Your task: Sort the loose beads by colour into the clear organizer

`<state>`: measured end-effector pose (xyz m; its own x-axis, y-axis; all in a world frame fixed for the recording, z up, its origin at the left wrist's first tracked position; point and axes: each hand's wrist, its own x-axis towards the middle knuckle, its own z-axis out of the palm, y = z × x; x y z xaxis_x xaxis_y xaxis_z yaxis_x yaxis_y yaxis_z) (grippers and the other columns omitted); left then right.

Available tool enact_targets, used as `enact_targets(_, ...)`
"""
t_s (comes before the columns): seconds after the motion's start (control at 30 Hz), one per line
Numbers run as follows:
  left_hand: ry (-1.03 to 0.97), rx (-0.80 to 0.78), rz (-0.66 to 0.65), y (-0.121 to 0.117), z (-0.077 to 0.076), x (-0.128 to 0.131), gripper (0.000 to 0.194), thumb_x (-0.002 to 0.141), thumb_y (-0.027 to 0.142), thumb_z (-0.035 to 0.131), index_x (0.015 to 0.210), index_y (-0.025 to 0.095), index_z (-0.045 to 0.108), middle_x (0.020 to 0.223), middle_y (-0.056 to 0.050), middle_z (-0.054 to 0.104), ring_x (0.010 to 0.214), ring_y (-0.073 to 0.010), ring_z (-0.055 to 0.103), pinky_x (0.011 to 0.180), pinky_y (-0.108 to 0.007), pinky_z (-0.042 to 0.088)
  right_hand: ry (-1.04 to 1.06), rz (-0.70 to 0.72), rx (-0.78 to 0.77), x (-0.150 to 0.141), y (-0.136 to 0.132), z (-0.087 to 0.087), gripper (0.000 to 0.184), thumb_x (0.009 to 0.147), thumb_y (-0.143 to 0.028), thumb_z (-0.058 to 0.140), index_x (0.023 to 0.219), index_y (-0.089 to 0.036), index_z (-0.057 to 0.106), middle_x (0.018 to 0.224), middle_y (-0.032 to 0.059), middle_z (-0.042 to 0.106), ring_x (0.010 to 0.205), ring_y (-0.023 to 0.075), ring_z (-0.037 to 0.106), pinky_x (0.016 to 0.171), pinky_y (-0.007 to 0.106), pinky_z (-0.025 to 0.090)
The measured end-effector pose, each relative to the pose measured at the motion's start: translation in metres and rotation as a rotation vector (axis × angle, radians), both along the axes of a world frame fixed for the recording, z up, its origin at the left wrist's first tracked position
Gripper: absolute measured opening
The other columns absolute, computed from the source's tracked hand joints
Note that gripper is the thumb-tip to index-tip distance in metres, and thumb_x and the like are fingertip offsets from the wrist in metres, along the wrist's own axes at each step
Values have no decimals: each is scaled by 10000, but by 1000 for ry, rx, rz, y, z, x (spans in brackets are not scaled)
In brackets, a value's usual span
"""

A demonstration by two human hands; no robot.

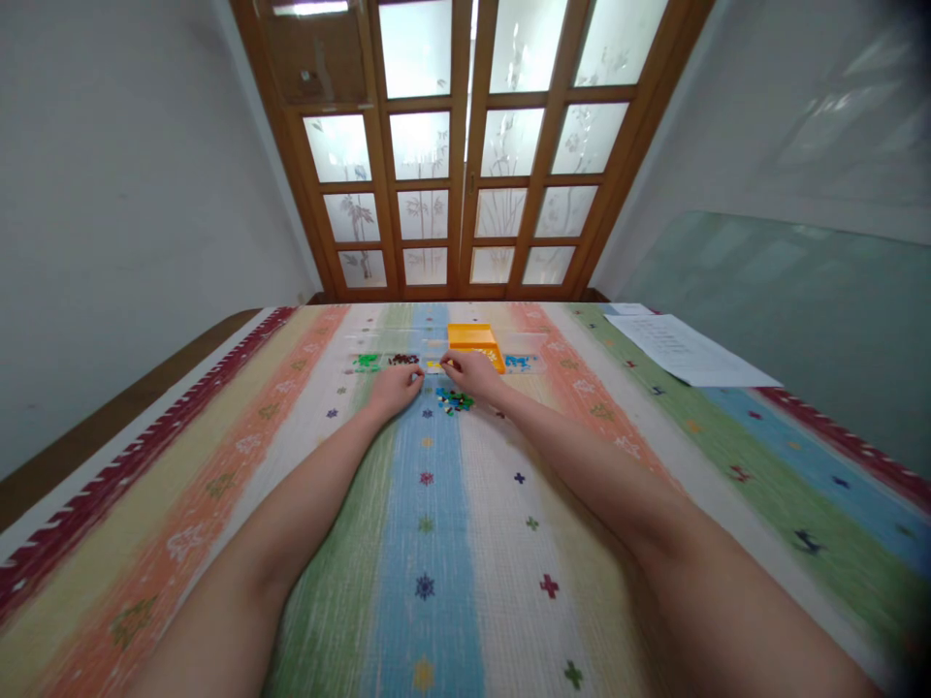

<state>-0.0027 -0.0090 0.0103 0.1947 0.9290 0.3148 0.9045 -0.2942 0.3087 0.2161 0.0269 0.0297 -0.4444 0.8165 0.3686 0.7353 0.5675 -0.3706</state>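
Reaching forward over the striped cloth on the table (427, 504), the person has both bare hands close together, as I watch through the head view. The loose heap of small mixed green, blue, white and dark pieces (455, 401) lies on the cloth, on the person's side of a long clear plastic container (542, 345). The right hand (469, 369) is nearer to that heap, just beyond it; the left hand (395, 390) lies off to its left. The container's long axis runs left to right, across the line of reach.

Between the two sets of fingers sit small yellow pieces (433, 364). The right fingers are bent, with thumb and forefinger drawn nearly together; the left fingers are curled, their tips close to the thumb. Whether either hand grips a piece I cannot tell at this size.

Bright green pieces (367, 362) and dark red-brown pieces (402, 360) lie left of the yellow ones. Right of them stands an open orange plastic box (472, 335), then light blue pieces (519, 363). White printed sheets (688, 349) rest farther right.
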Motion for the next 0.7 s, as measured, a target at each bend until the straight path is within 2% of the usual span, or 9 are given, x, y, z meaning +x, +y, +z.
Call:
enact_targets(0.1,6,-30,-128,-4,-1,8,259,934,338,561,1064,254,769,826,-24,723,766,-188,629,706,-272,407,74,20,-50,28,-11,-10,233,986,-326,555,1050,-216,750,955,53,761,850,188,652,733,256,401)
enact_targets(0.23,5,-65,-216,-8,1,15,261,898,302,585,1072,252,772,785,-7,706,735,-172,614,684,-259,396,131,99,-188,50,-23,-20,227,963,-279,548,904,-184,747,863,40,746,775,166,631,694,245,401)
enact_targets(0.47,3,-86,-207,-13,1,21,231,888,299,614,1054,253,768,783,-5,706,737,-173,618,680,-251,407,121,129,-123,50,-31,-29,176,938,-229,584,916,-196,756,929,44,755,850,169,645,754,252,416)
enact_targets(0.7,-48,-59,-143,-16,5,24,208,938,349,586,975,243,761,913,-41,748,854,-201,650,769,-281,453,110,128,-104,51,-37,-24,178,968,-223,575,934,-197,748,935,38,744,851,167,633,758,250,406)
